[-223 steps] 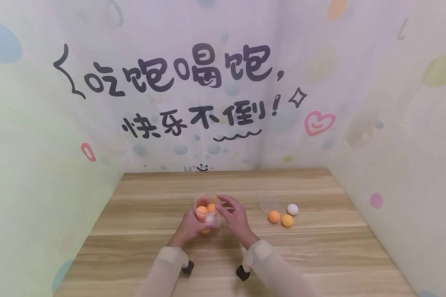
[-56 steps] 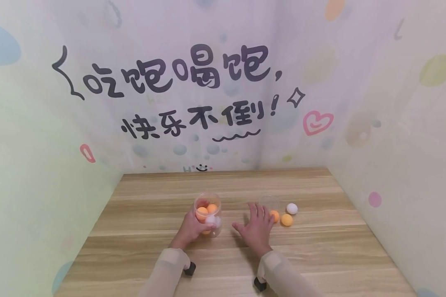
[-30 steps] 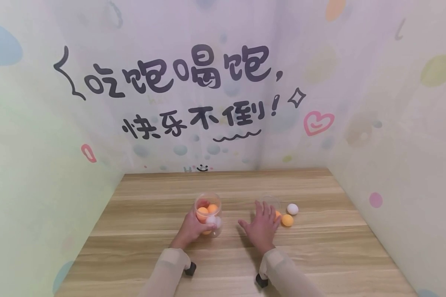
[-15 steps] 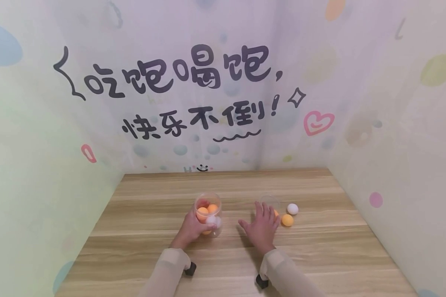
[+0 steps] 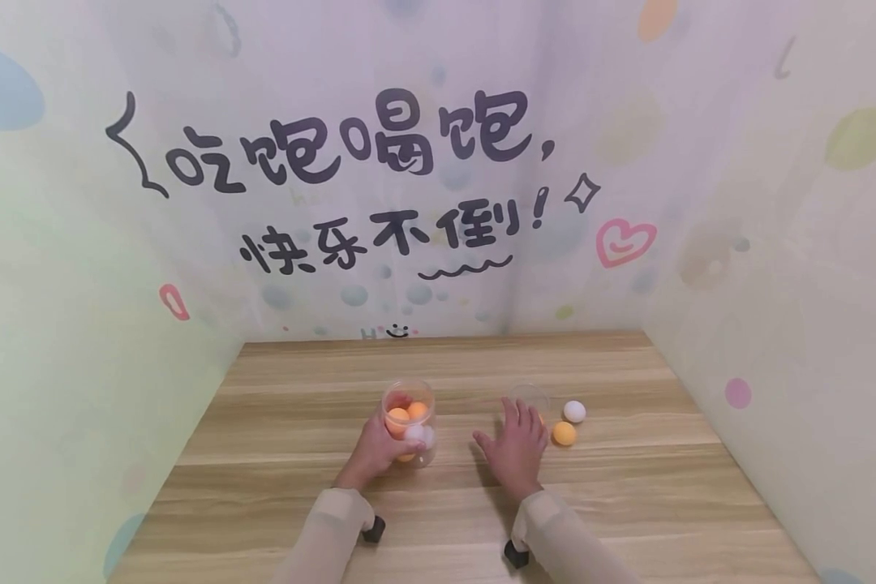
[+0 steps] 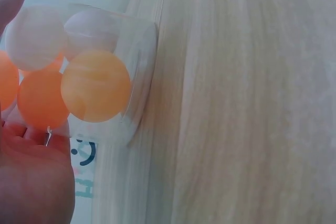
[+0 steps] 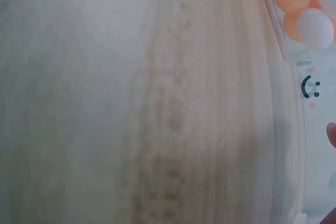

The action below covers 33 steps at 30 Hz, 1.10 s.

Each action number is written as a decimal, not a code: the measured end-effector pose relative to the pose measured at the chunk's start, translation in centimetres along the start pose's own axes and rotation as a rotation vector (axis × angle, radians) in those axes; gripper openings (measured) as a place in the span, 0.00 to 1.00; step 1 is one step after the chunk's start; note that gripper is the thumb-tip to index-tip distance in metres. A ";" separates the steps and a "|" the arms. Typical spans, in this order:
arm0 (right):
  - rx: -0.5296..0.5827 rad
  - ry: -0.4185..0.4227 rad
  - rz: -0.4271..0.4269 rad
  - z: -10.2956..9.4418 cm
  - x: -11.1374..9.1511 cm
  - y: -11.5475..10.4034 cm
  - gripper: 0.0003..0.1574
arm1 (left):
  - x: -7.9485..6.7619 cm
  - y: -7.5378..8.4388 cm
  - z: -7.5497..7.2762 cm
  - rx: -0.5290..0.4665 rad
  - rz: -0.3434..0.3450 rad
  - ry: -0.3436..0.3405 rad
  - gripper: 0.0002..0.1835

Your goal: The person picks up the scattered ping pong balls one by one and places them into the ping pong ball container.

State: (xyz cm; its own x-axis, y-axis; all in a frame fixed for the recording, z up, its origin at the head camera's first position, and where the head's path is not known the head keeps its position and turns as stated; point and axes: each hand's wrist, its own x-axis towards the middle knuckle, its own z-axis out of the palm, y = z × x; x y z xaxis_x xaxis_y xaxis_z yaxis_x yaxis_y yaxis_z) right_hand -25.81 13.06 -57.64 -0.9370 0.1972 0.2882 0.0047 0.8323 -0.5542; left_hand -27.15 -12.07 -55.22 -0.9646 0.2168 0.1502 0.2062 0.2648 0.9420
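Observation:
In the head view my left hand grips a clear plastic jar standing on the table, fingers wrapped round its left side. Inside it lie several orange and white ping-pong balls; the left wrist view shows a light orange ball low in the jar. My right hand is palm down with fingers spread, nothing visibly held. It partly hides an orange ping-pong ball and a round clear lid; whether it touches them I cannot tell. Beside them rest a white ball and a yellow-orange ball.
The wood-grain table ends at a printed back wall. Pale side walls close in both sides.
My right hand has moved from the jar's mouth rightward to the lid and loose balls, lately shifting only slightly. It now covers most of one orange ball. Left hand and jar stay put.

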 end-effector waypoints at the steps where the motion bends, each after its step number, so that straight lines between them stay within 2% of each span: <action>1: 0.000 0.002 -0.001 0.0 0.0 0.0 0.53 | 0.0 0.0 0.0 -0.001 0.005 -0.001 0.46; 4: 0.003 0.009 -0.005 0.0 0.1 0.0 0.52 | 0.1 0.1 0.0 0.004 0.016 -0.002 0.46; 10: 0.045 0.020 -0.015 -0.1 0.0 -0.1 0.48 | 0.1 0.1 0.0 0.005 -0.029 0.010 0.46; 19: 0.063 0.038 -0.053 0.2 0.0 0.1 0.44 | 0.2 0.0 0.0 0.001 -0.018 0.012 0.46; 26: 0.061 0.023 -0.060 0.5 -0.1 0.3 0.35 | 0.2 -0.3 0.0 0.000 -0.008 0.000 0.46; 33: 0.081 0.018 -0.064 0.6 -0.4 0.2 0.30 | 0.0 -0.4 0.0 0.007 -0.022 -0.002 0.46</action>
State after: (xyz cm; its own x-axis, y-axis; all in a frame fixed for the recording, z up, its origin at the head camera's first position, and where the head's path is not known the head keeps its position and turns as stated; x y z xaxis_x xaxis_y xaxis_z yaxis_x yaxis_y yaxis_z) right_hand -25.65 12.83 -58.33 -0.9282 0.1549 0.3383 -0.0835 0.7993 -0.5951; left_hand -27.28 -12.20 -55.59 -0.9685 0.2133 0.1289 0.1864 0.2764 0.9428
